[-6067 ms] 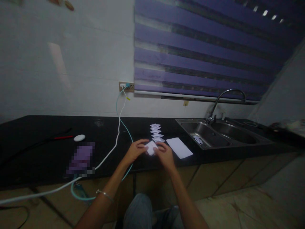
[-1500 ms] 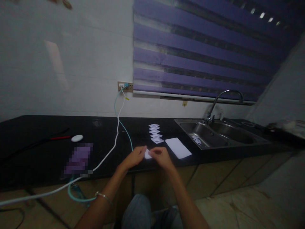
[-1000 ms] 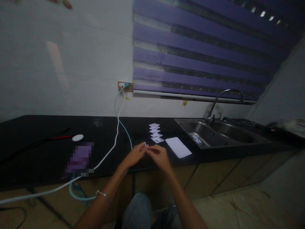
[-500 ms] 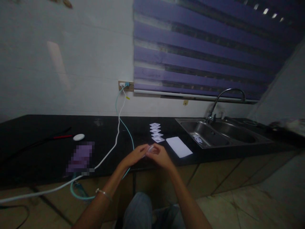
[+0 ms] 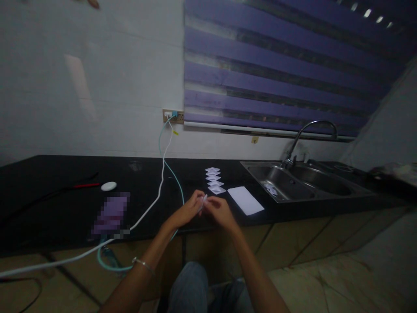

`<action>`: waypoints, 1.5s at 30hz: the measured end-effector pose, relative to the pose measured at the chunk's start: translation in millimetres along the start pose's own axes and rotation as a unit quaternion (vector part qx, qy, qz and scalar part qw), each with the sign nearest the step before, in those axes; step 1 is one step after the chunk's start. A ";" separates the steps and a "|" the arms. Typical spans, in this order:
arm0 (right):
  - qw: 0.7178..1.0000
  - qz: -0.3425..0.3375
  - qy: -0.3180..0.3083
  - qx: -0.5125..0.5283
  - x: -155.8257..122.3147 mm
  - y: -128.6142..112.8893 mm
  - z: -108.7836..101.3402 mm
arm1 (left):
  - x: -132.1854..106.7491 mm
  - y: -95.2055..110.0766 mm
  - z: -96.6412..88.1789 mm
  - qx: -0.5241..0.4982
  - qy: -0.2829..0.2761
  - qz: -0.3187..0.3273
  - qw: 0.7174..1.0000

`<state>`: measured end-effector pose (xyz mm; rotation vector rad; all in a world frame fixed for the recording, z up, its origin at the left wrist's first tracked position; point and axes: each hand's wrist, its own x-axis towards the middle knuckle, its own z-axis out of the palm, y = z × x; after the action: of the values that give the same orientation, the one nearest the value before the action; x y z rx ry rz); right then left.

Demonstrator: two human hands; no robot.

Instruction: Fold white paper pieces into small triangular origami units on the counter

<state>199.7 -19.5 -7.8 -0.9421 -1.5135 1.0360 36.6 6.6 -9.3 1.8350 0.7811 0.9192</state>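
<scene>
My left hand [image 5: 187,210] and my right hand [image 5: 219,210] meet over the front edge of the black counter [image 5: 58,204]. Both pinch a small folded white paper piece [image 5: 203,200], mostly hidden between the fingertips. Just behind the hands lies a row of several folded white paper shapes [image 5: 214,180]. A flat white paper sheet [image 5: 245,200] lies to their right.
A steel sink [image 5: 293,182] with a curved tap [image 5: 309,130] sits at the right. White and teal cables [image 5: 163,174] run from a wall socket [image 5: 172,115] across the counter. A white oval object [image 5: 108,186], a red pen [image 5: 85,185] and a blurred purple item [image 5: 110,214] lie at the left.
The paper piece, broader and flat in my hands earlier, is now folded small and held edge-up between my fingertips. My hands have drawn closer together and lifted slightly.
</scene>
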 end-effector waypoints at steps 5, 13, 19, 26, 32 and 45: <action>1.000 0.004 0.002 -0.001 -2.2 -0.6 -0.9 | 1.0 5.0 -1.8 -0.030 -0.027 0.008 0.999; 0.989 -0.023 0.054 -0.138 -5.0 -1.5 9.8 | 0.8 8.0 0.7 0.082 0.017 0.058 0.995; 0.964 -0.068 0.093 -0.241 -6.9 1.9 15.8 | 0.4 8.3 3.4 0.136 0.038 0.054 0.988; 0.957 -0.125 0.112 -0.238 -9.9 -5.6 15.5 | 6.4 -0.2 3.2 0.062 0.070 -0.021 0.995; 0.950 -0.161 0.152 -0.220 -8.8 2.0 13.8 | 15.8 -7.9 6.7 0.008 0.019 -0.037 0.999; 0.980 -0.149 0.045 -0.121 -6.4 -0.5 2.2 | 9.2 -4.0 4.3 0.053 -0.018 -0.033 0.998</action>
<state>198.5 -26.0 -9.5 -0.8804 -1.6691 0.5979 44.4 13.7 -11.7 1.9007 0.8772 0.8155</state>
